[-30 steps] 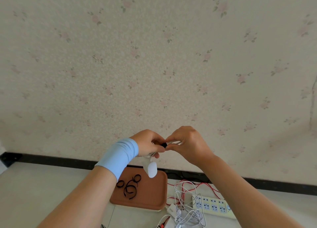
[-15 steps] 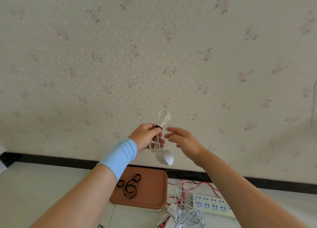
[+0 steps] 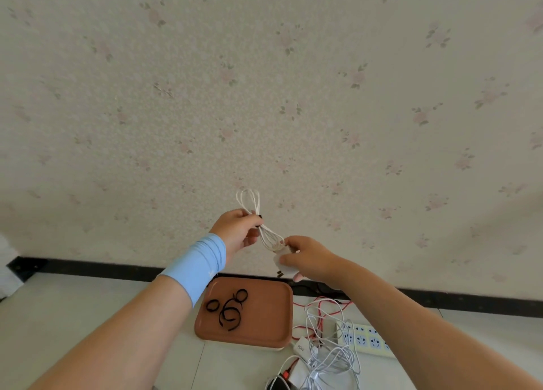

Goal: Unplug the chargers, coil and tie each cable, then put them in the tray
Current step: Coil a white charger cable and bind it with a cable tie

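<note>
My left hand pinches a coiled white cable at its middle, where a black tie wraps it. The loops stick up above my fingers and hang below them. My right hand grips the white charger plug at the cable's lower end. Both hands are raised in front of the wall, above the brown tray on the floor. Several black ties lie in the tray's left half.
A white power strip lies on the floor right of the tray. Tangled white cables, a red cable and a white adapter lie next to it. A black baseboard runs along the wall.
My right hand let go of the tie, opened, then dropped and took hold of the hanging charger plug. My left hand keeps the tied coil raised.
</note>
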A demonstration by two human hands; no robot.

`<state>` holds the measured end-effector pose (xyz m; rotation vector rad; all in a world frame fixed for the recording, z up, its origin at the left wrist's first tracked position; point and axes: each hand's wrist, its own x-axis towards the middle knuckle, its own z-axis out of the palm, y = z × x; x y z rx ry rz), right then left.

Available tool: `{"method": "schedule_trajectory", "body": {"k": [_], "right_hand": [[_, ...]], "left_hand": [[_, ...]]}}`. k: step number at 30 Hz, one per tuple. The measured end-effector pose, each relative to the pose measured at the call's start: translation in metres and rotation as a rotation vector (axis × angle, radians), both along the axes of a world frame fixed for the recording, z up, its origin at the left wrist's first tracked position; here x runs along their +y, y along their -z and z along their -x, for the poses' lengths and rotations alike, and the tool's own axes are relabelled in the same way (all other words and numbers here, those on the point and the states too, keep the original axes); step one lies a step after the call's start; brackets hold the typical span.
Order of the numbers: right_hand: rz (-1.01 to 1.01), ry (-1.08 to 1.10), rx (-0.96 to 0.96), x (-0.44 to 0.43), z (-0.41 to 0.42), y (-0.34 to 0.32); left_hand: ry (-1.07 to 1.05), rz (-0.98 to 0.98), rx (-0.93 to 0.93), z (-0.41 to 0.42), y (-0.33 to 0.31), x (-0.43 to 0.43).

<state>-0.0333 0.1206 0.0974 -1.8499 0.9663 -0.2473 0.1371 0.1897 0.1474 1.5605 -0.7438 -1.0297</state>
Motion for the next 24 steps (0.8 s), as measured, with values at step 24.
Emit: {"method": "schedule_trajectory", "body": {"k": [24], "right_hand": [[0.25,-0.333,0.558,0.054,-0.059,0.258]], "left_hand": [[0.309,-0.893,-0.62,-0.098,0.283,0.074]]}}
